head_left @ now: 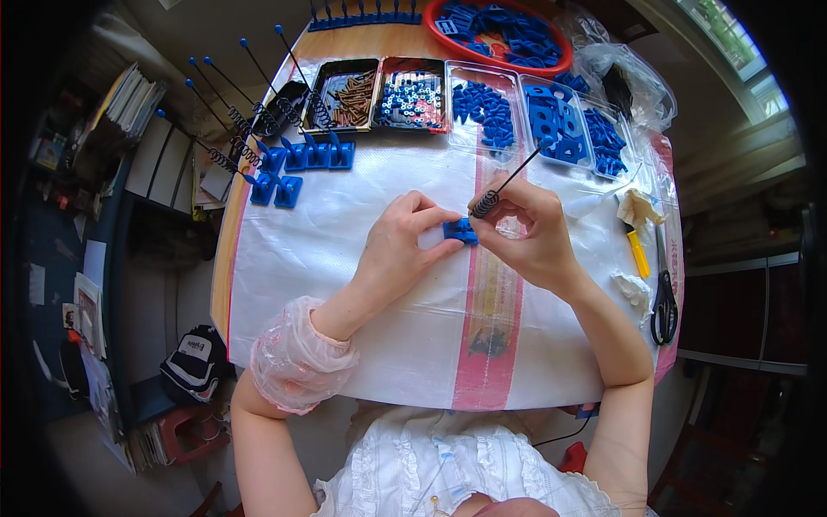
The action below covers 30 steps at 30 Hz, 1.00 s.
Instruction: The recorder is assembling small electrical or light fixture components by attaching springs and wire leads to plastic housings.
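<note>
On the covered table, my left hand (398, 248) grips a small blue plastic base (460, 231) between thumb and forefinger. My right hand (538, 231) is closed on a black spring rod (487, 203) with a blue ball tip, which slants up to the right. The rod's lower end meets the blue base, but my right fingers hide the joint. To the far left stand several similar spring rods (222, 160) with blue tips, next to several blue bases (317, 155).
Along the back are a tray of brass-coloured screws (351, 102), a tray of small nuts (412, 96) and clear boxes of blue parts (484, 116). Behind them sits a red basin (560, 65) of blue pieces. Black scissors (664, 310) and a yellow-handled tool (637, 252) lie at right.
</note>
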{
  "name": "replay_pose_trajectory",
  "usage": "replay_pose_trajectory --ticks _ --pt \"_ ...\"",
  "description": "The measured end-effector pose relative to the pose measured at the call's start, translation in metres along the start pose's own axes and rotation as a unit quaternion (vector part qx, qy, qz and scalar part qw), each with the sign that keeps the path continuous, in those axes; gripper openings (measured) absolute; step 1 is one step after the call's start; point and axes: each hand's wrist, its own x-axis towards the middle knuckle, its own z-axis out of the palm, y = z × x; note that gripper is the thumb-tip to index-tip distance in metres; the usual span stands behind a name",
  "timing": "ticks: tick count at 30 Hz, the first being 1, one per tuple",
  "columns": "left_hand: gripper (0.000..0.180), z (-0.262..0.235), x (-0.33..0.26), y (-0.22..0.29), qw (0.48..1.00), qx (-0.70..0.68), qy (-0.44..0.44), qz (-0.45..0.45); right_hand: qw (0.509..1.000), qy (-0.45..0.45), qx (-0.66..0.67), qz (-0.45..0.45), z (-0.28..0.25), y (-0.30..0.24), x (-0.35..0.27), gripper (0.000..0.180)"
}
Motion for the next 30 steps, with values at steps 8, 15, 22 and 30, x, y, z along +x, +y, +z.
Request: replay_pose_trajectory --ticks 8,15,22,30 --pt "0.036 0.0002 0.0005 0.002 1.0 0.001 -0.003 0.002 1.0 0.004 0.007 -0.004 0.0007 0.0017 0.0001 0.014" --pt "0.05 0.0025 0.0011 0.0006 1.0 -0.009 0.011 -0.001 1.0 0.002 0.004 -0.003 0.0005 0.0022 0.0001 0.015" --pt "0.046 -0.0024 0.0 0.0008 1.0 0.013 -0.007 -0.018 1.0 0.002 0.002 -0.001 0.0003 0.0029 -0.0004 0.016" --pt "0.039 -0.0024 0.0016 -0.0002 1.0 0.013 -0.014 0.006 1.0 0.006 -0.001 -0.002 0.0006 0.0036 -0.0005 0.017"
